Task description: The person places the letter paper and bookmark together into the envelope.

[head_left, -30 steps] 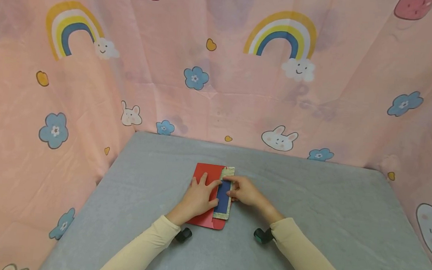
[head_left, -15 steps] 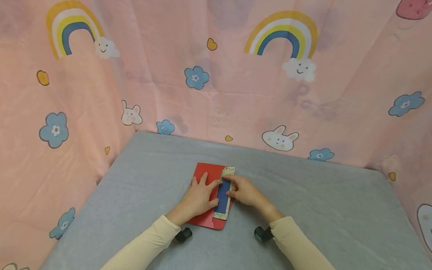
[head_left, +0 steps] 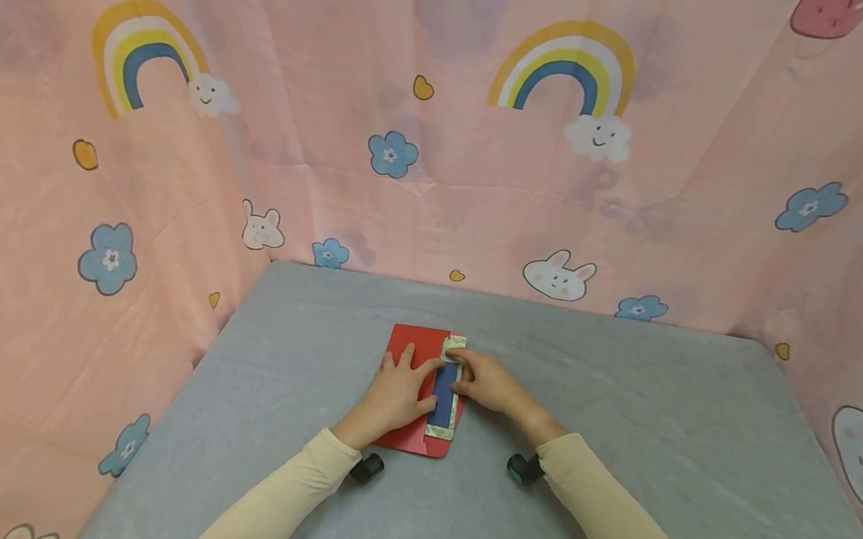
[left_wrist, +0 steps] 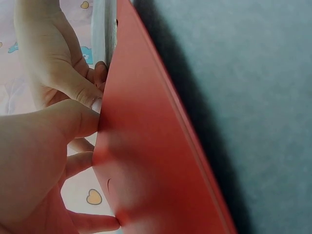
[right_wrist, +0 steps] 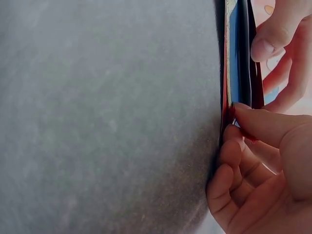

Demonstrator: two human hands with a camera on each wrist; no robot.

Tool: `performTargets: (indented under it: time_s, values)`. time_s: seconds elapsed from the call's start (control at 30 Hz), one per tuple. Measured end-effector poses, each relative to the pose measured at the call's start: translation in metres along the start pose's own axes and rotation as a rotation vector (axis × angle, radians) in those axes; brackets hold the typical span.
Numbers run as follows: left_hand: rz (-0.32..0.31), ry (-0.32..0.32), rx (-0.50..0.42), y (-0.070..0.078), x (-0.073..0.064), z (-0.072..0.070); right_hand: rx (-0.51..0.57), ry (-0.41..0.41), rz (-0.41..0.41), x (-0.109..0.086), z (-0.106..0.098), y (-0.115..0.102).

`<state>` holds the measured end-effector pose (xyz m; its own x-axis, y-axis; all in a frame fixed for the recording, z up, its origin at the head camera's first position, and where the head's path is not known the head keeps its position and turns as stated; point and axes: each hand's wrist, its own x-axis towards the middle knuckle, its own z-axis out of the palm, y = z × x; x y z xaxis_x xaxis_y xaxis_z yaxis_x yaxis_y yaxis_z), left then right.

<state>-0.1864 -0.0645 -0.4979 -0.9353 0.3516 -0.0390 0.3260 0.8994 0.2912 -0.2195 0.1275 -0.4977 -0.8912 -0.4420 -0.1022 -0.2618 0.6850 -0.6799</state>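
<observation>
A flat red card-like folder (head_left: 417, 337) lies on the grey table, a fold line running near its edge in the left wrist view. My left hand (head_left: 393, 392) rests on it with fingers spread, fingertips pressing the red surface (left_wrist: 146, 122). Along the folder's right side sits a narrow blue panel (head_left: 443, 395) with a pale patterned border. My right hand (head_left: 490, 380) pinches this panel's right edge, index finger reaching over its upper part. In the right wrist view, the right thumb (right_wrist: 263, 124) is at the edge of the layers, with other fingers curled below and a bit of red between.
Grey cloth covers the table (head_left: 617, 416). Pink printed curtains (head_left: 442, 220) hang behind it and at both sides. A small black wrist camera (head_left: 367, 469) is under the left wrist, and another black camera (head_left: 524, 469) under the right.
The blue panel with the patterned border has shifted slightly left and towards me under the right hand. The left hand stays in place on the red folder.
</observation>
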Motion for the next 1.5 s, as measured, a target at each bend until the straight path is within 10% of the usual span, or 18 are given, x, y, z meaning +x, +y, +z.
performTargets:
  time_s: [0.83, 1.5]
  values:
    - [0.002, 0.002, -0.014, 0.0, 0.0, -0.001, 0.001, 0.196, -0.015, -0.001, -0.006, 0.015]
    - [0.01, 0.011, -0.021, 0.001, -0.001, -0.003, -0.059, 0.193, 0.002, -0.003, -0.006, 0.02]
